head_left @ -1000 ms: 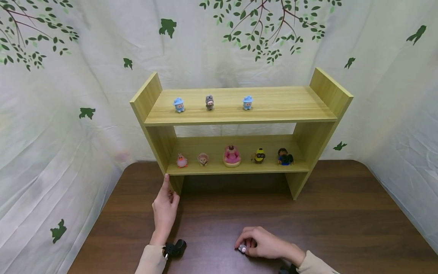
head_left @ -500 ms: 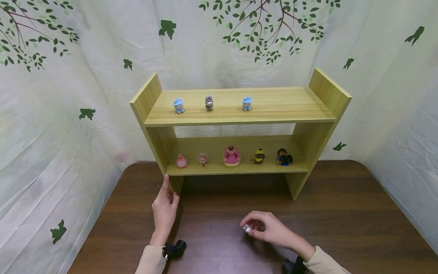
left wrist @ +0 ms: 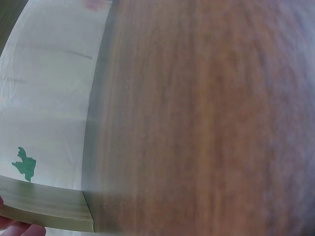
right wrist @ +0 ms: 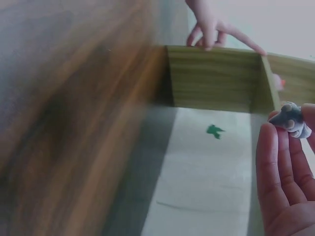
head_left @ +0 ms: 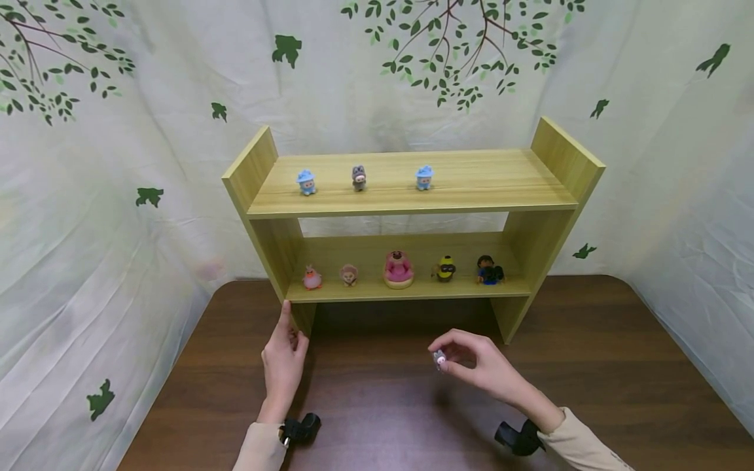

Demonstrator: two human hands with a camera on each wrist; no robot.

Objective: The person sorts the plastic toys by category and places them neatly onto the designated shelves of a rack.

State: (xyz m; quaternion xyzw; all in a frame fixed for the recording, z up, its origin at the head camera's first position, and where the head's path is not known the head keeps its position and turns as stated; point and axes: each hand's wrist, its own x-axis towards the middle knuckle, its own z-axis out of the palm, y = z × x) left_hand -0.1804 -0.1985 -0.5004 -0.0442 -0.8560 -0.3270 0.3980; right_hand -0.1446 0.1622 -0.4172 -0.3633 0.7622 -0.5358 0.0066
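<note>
A small grey figurine (head_left: 439, 359) with a pale face is pinched between the thumb and fingertips of my right hand (head_left: 480, 363), raised over the table in front of the shelf. The right wrist view shows the figurine (right wrist: 291, 120) close up, its grey back towards the camera. My left hand (head_left: 284, 360) grips the front edge of the wooden shelf's (head_left: 412, 210) left side panel, index finger stretched up to the lower board's corner. In the left wrist view only bits of its fingers (left wrist: 30, 230) show at the panel.
On the top board stand two blue-hatted figurines (head_left: 424, 178) and a grey figurine (head_left: 359, 178). The lower board bears a pink bird-like figure (head_left: 312, 277), a small beige figure (head_left: 349, 275), a pink bear (head_left: 398, 269), a yellow figure (head_left: 446, 268) and a dark-haired figure (head_left: 489, 269).
My right hand has lifted the grey figurine off the table and carried it forward and slightly right, towards the shelf. The left hand keeps its place at the side panel.
</note>
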